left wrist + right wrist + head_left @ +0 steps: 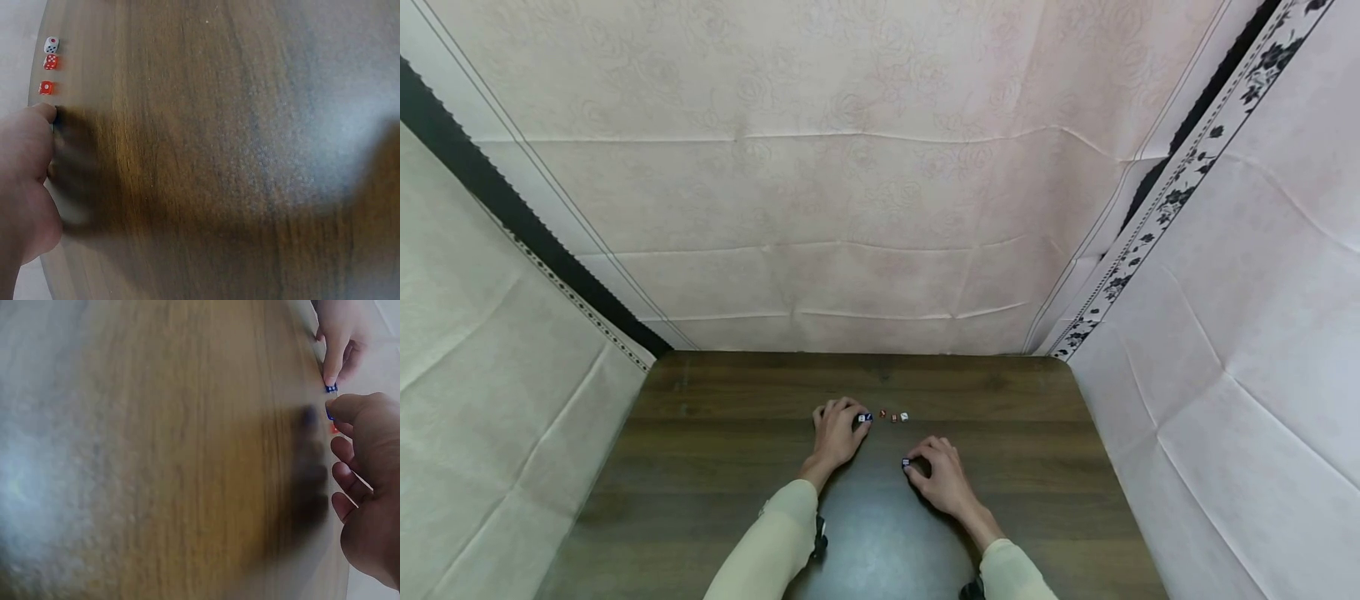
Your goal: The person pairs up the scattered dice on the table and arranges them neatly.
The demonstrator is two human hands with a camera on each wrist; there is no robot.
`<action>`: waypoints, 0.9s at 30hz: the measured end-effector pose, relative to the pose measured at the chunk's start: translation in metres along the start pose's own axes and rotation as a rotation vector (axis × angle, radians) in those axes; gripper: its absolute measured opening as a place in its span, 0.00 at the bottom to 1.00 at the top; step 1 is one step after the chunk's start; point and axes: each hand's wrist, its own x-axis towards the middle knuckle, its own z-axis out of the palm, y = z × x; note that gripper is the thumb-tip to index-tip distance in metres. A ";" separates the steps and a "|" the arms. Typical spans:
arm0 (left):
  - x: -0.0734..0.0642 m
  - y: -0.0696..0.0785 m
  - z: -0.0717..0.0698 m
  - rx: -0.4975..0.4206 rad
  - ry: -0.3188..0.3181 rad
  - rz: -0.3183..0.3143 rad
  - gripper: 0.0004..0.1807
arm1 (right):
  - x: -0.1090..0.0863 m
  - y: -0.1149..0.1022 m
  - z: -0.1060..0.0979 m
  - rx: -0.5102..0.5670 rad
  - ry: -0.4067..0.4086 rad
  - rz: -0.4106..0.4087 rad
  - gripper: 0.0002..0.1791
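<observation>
The right hand (949, 482) pinches a blue die (906, 462) between thumb and finger, nearer than the rest; to its left and farther off, the left hand (836, 436), fingers curled, seems to hold two blue dice (868, 417), its grip half hidden. Right of those, two red dice (882, 413) and a white die (904, 417) lie on the wooden table (700, 467). I'd pinch lightly, fingertips on opposite faces.

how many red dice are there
2 that I can see, both on the table: one red die nearest the left hand, the other red die beside the white die. The hands could hide more.
</observation>
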 end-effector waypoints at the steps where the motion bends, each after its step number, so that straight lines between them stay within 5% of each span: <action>1: 0.000 0.000 0.000 0.002 0.001 0.000 0.07 | 0.000 -0.001 0.000 0.001 -0.005 -0.005 0.07; 13: 0.000 0.004 -0.005 0.015 -0.028 -0.024 0.06 | -0.009 -0.010 0.007 -0.019 -0.030 -0.092 0.07; 18: -0.001 0.003 -0.002 0.003 0.005 -0.005 0.06 | -0.012 -0.012 0.007 -0.014 -0.044 -0.083 0.07; 27: 0.000 0.006 -0.006 0.012 -0.050 -0.045 0.06 | -0.012 -0.011 0.009 -0.029 -0.052 -0.080 0.07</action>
